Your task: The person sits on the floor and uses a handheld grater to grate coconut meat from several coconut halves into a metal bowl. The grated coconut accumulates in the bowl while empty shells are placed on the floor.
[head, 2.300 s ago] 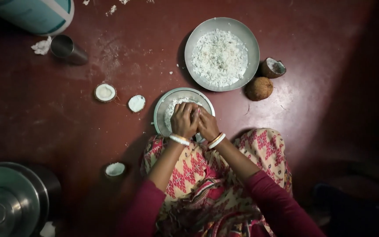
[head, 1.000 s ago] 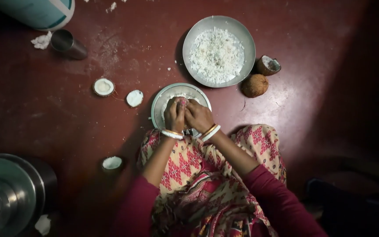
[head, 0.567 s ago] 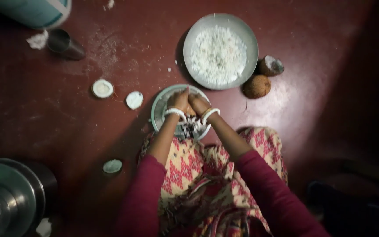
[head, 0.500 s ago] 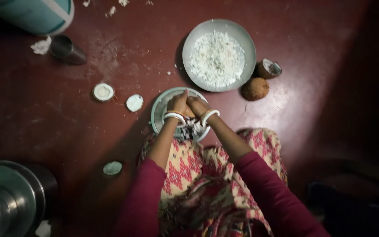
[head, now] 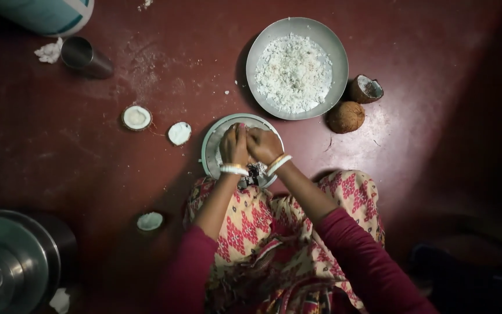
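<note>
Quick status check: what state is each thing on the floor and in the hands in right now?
Left hand: closed, pressed against right hand.
Right hand: closed, over small plate.
Small plate: partly covered by hands.
Large plate: heaped with white gratings.
Steel cup: tipped on its side.
Whole brown shell: dome up.
Coconut half: white flesh up.

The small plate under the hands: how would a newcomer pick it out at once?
Start at the large metal plate heaped with white grated coconut on the red floor. Just below it lies the small plate, pale-rimmed. It alone has the left hand and right hand clasped over it.
</note>
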